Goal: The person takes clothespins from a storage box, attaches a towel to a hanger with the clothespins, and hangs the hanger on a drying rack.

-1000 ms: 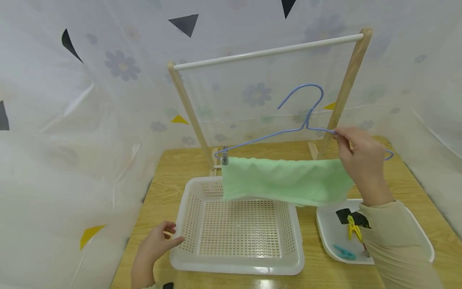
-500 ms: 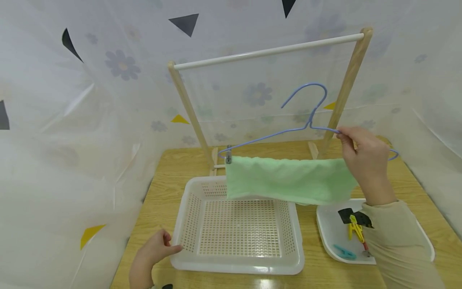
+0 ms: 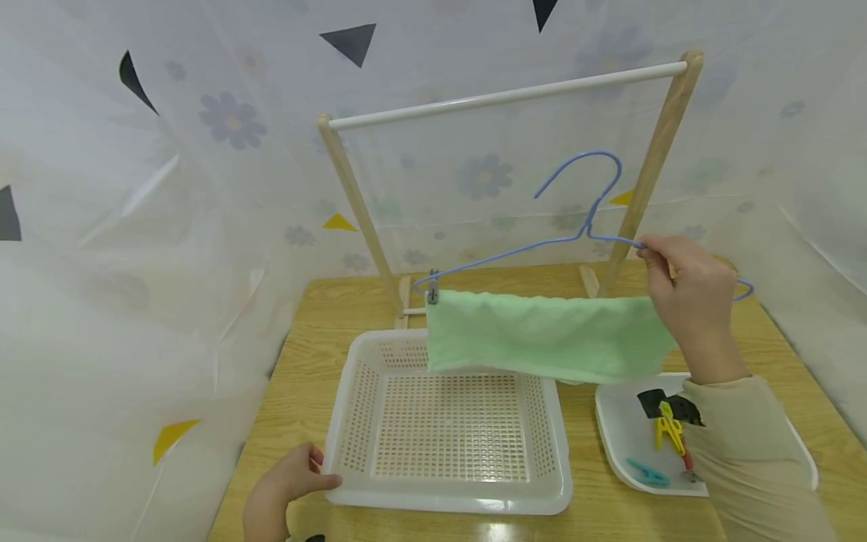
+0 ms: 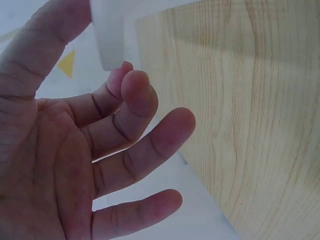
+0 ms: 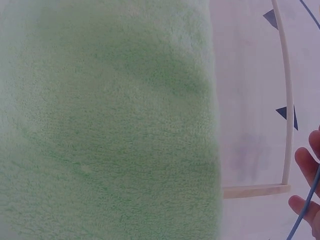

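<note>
My right hand (image 3: pixel 691 286) pinches the right arm of a blue wire clothes hanger (image 3: pixel 515 251) and holds it up in front of the rack. A light green towel (image 3: pixel 542 331) hangs below the hanger, its upper left corner held by a grey clip (image 3: pixel 433 290); its right end is hidden behind the hand. In the right wrist view the towel (image 5: pixel 110 130) fills most of the picture. My left hand (image 3: pixel 287 482) holds the near left rim of a white perforated basket (image 3: pixel 447 500), thumb on top. In the left wrist view its other fingers (image 4: pixel 165 135) are loosely bent.
A wooden rack (image 3: pixel 352 196) with a white crossbar (image 3: pixel 508 98) stands behind the hanger. To the right, a white tray (image 3: pixel 609 444) holds a yellow clothespin (image 3: pixel 669 433), a turquoise clothespin (image 3: pixel 649 473) and dark pieces (image 3: pixel 653 401), partly hidden by the right sleeve.
My right hand has shifted slightly to the right with the hanger and towel. My left hand has moved down along the basket's left side, its thumb now on the rim.
</note>
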Demonstrator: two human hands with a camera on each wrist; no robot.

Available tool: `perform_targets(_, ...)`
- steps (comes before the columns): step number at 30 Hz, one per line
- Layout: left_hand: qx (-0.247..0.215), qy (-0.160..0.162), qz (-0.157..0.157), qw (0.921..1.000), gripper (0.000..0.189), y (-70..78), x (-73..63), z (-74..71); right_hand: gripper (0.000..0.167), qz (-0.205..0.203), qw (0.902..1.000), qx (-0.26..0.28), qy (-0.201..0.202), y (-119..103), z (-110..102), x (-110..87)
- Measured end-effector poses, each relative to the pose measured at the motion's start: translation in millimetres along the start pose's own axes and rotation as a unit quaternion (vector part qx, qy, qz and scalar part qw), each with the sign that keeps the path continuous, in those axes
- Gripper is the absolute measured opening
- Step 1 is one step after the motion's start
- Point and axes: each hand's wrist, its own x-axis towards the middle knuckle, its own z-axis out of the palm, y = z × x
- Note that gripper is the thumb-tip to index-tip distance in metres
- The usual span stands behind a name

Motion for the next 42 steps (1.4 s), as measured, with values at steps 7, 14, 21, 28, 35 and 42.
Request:
perform_targets(7, -0.008, 0.006, 0.006, 0.9999, 0.035, 0.5, -0.3, 1.6, 0.009, -0.004, 0.9999, -0.007, -0.009, 2.0, -2.2, 3.8)
perform_targets(14, -0.011, 0.001, -0.001, 0.9999, 0.036, 1.0, -1.4, 1.3, 0.011, -0.001, 1.0000, -0.006, -0.005, 4.5, -1.6, 7.3)
perform_targets(21, -0.019, -0.008, -0.007, 0.9998, 0.040, -0.6, -0.9, 1.3, 0.012, 0.001, 0.9999, -0.010, -0.003, 5.5, -1.1, 10.5)
perform_targets(28, -0.023, -0.011, -0.004, 0.9997, 0.038, -0.8, -2.4, 1.9, 0.015, 0.008, 0.9999, -0.014, 0.000, 6.2, 0.5, 14.7)
perform_targets(35, -0.039, -0.017, -0.004, 0.9991, 0.035, -0.2, -1.6, 3.2, 0.016, 0.029, 0.9993, -0.021, 0.005, 8.7, 2.3, 19.9)
perform_targets(42, -0.050, -0.016, 0.005, 0.9986, 0.036, -1.9, -0.3, 4.4, 0.019, 0.057, 0.9981, -0.019, 0.012, 10.3, 2.4, 24.4)
